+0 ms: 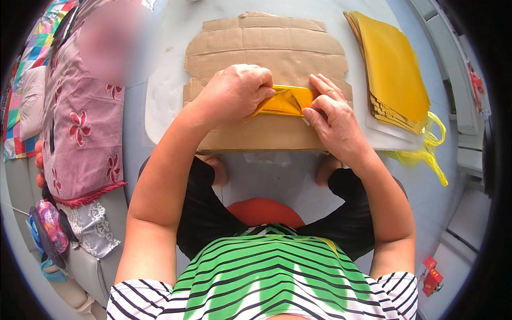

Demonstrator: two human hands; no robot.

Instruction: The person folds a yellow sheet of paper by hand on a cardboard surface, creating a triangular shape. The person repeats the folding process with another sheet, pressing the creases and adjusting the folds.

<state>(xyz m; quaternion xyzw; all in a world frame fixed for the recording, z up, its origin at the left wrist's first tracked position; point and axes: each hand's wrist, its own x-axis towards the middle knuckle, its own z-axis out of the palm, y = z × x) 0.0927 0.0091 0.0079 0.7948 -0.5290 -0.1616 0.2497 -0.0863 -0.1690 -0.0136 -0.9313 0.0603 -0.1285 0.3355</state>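
A shiny gold foil sheet [285, 101], folded into a narrow strip with slanted creases, lies over a flattened piece of brown cardboard [264, 44]. My left hand [240, 90] pinches the strip's left end between thumb and curled fingers. At the other end, my right hand [330, 112] grips the foil with thumb and index finger, its other fingers stretched out above. A loose flap of foil pokes out below my left thumb. Both palms and the foil's outer ends are hidden behind the fingers.
The cardboard rests on a white table [168, 52]. To the right lies a thick stack of gold paper sheets [396, 68], with a yellow plastic bag [436, 148] hanging by the table's corner. A sofa with a pink flowered cover [88, 128] stands left. Beneath me is a red stool [266, 212].
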